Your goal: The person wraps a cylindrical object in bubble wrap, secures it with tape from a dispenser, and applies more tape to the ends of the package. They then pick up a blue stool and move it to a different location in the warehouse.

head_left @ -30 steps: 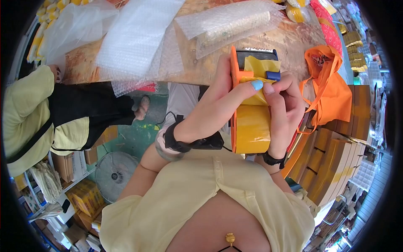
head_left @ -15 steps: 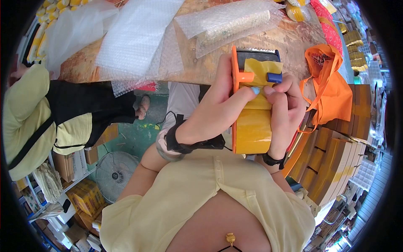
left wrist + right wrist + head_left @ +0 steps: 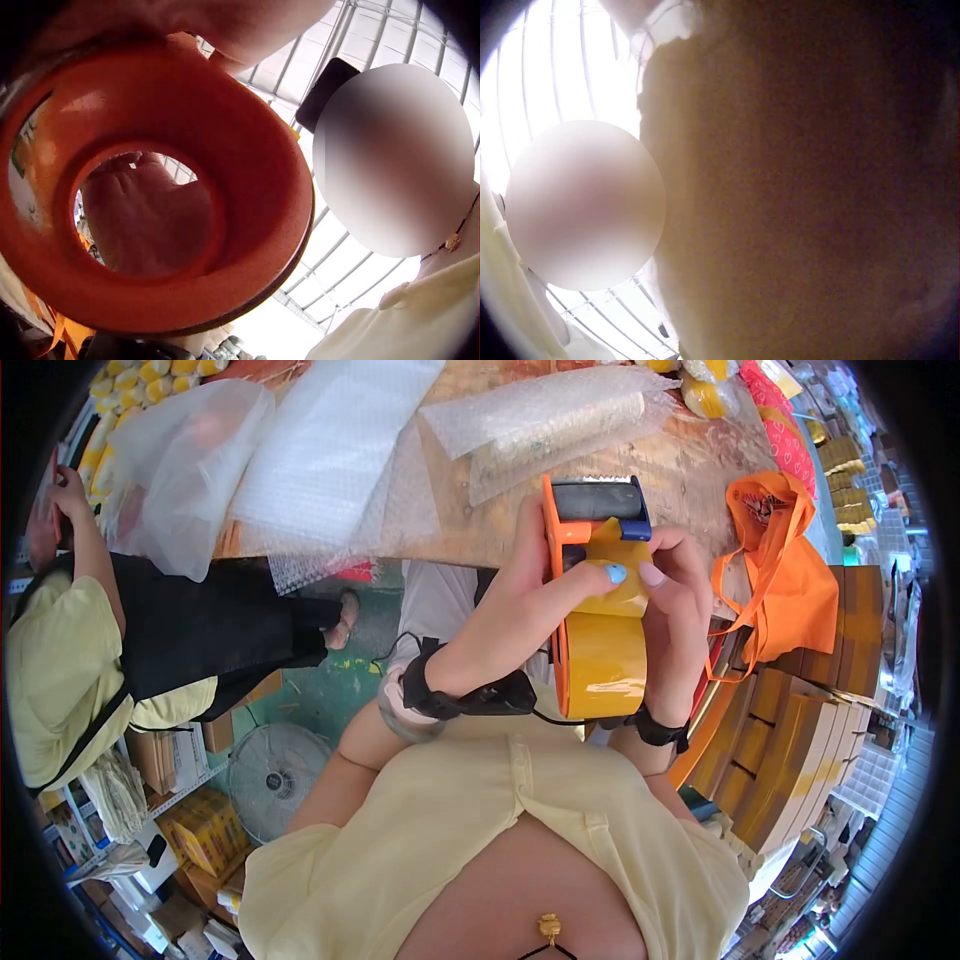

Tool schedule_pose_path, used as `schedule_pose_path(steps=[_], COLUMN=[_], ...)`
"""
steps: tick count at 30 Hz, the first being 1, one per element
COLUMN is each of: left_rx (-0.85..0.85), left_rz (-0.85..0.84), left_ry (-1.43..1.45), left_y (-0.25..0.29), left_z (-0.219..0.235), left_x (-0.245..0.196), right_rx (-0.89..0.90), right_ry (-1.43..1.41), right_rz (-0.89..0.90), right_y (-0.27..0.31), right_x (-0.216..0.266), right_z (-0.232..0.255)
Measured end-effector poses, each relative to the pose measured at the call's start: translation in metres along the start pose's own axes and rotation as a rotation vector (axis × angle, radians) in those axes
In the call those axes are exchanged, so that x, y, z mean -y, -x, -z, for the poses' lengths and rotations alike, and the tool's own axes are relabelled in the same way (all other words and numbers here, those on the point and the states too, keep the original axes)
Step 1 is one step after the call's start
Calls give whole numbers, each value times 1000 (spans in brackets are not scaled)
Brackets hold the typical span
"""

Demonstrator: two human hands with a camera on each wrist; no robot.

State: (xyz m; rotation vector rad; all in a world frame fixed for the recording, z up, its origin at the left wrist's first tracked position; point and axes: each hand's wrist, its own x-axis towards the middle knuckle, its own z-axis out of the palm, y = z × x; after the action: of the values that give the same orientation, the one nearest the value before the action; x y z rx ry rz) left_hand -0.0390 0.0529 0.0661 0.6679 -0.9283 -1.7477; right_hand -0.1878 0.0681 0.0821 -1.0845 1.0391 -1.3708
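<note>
Both hands hold a tape dispenser (image 3: 556, 605) with an orange side plate and a wide roll of yellow-brown packing tape (image 3: 606, 670). My left hand (image 3: 515, 615) grips its left side, and the thumb with blue nail polish presses on the loose tape strip (image 3: 622, 598). On the other side my right hand (image 3: 680, 610) holds the dispenser, its thumb at the strip's edge. Above the strip sit a black roller (image 3: 596, 499) and a blue peg (image 3: 635, 530). Through the dispenser's orange ring (image 3: 262, 195), the left wrist view shows a palm. Skin and blur fill most of the right wrist view.
Bubble wrap sheets (image 3: 330, 455) and a wrapped item (image 3: 555, 435) lie on the wooden table (image 3: 700, 470). An orange bag (image 3: 790, 580) hangs at its right edge, above stacked cartons (image 3: 780, 740). Another person (image 3: 75, 630) stands left, near a fan (image 3: 275, 780).
The tape strip's end has come down off the front of the dispenser, baring the black roller. The dispenser has tilted slightly. At left, the other person has shifted and reaches an arm up.
</note>
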Motion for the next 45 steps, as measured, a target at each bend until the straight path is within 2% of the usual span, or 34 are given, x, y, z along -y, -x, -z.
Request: schedule_pose_path(steps=[4, 7, 11, 14, 17, 20, 23, 28, 29, 31, 35, 38, 41, 44, 45], left_rx=[0, -16, -7, 14, 48, 88, 144, 214, 222, 237, 228, 236, 223, 221, 228], left_rz=[0, -49, -88, -56, 5, 27, 28, 29, 22, 9, 29, -5, 37, 43, 37], left_ry=[-149, -123, -162, -153, -85, -9, -23, 48, -14, -138, -125, -198, -211, -225, -244], left_y=[-1, -1, -2, -3, -7, -11, -12, -15, -14, -11, -11, -12, -9, -8, -9], left_z=[2, -2, -2, 1, 8, 14, 21, 27, 27, 22, 19, 22, 20, 21, 23], left_x=[1, 4, 8, 5, 8, 13, 18, 23, 23, 17, 18, 21, 13, 14, 16], right_rx=[117, 174, 142, 104, 235, 197, 60, -42, -52, -36, -36, 25, 62, 91, 136], right_ry=[-141, -198, -239, -252, -228, -121, 104, 111, 99, -4, -147, -317, -231, -353, -359], right_rz=[-27, -101, -126, -54, 79, 94, 138, 50, 21, 35, 7, -66, -45, -213, -219], right_y=[-6, -9, -8, -6, -10, -6, -2, 0, 0, -2, -4, -5, -7, -5, -7], right_x=[2, 6, 9, -4, -21, -15, -8, -9, -7, -9, -10, -4, -3, 6, 7], right_z=[9, 14, 12, 20, 32, 30, 15, 15, 15, 15, 15, 20, 28, 30, 29])
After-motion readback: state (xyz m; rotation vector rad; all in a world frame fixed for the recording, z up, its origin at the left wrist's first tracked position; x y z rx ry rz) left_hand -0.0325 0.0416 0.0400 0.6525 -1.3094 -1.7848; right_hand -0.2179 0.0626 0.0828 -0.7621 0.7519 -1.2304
